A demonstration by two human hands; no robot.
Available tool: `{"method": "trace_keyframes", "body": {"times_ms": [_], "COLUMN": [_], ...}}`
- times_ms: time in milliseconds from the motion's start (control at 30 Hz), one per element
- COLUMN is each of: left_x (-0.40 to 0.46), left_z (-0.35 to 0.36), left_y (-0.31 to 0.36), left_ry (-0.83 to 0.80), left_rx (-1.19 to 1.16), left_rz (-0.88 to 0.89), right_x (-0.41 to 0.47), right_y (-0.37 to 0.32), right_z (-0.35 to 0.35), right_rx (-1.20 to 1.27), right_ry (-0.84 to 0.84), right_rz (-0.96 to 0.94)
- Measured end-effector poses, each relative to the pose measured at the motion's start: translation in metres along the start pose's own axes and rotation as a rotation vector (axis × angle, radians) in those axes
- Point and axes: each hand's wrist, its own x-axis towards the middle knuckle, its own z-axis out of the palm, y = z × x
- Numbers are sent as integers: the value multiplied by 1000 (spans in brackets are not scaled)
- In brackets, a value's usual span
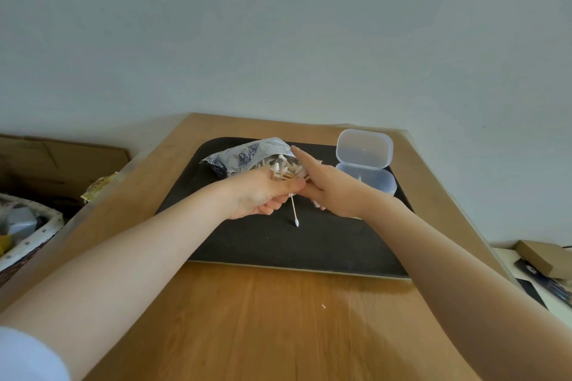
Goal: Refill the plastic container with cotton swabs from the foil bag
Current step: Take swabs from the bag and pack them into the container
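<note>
Holding a bunch of cotton swabs [286, 171], the left hand [263, 195] has its fingers curled round them so they stay in 1 bundle and do not scatter. The right hand [328, 185] has its fingers straight and pressed together, flat against the side of the bundle, most likely to line the swabs up. The foil bag [240, 156] lies on its side just behind the hands, its open end toward them, so swabs are easy to pull out. 1 loose swab [294, 213] hangs down from the bunch, its tip at the black mat [278, 244] on the wooden surface [263, 318]. The plastic container [366, 178] sits near the right hand with its lid [364, 148] flipped up, ready for swabs. It looks almost empty.
</note>
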Motion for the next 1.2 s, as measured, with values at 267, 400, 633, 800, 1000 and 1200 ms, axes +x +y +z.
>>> {"method": "trace_keyframes", "body": {"times_ms": [267, 400, 633, 800, 1000, 1200], "left_x": [1, 6, -1, -4, 2, 6], "left_z": [4, 16, 16, 8, 12, 27], "left_y": [-6, -8, 3, 7, -2, 2], "left_ry": [232, 370, 392, 324, 512, 752], "left_rx": [-31, -245, 22, 177, -10, 41], "left_rz": [141, 205, 354, 363, 328, 274], "right_x": [-5, 5, 8, 8, 10, 12], "right_y": [-5, -4, -15, -18, -23, -29], "right_z": [2, 19, 17, 13, 25, 39], "right_rx": [491, 505, 775, 922, 1055, 725], "right_ry": [-3, 263, 336, 325, 462, 485], "right_rz": [149, 186, 124, 106, 100, 137]}}
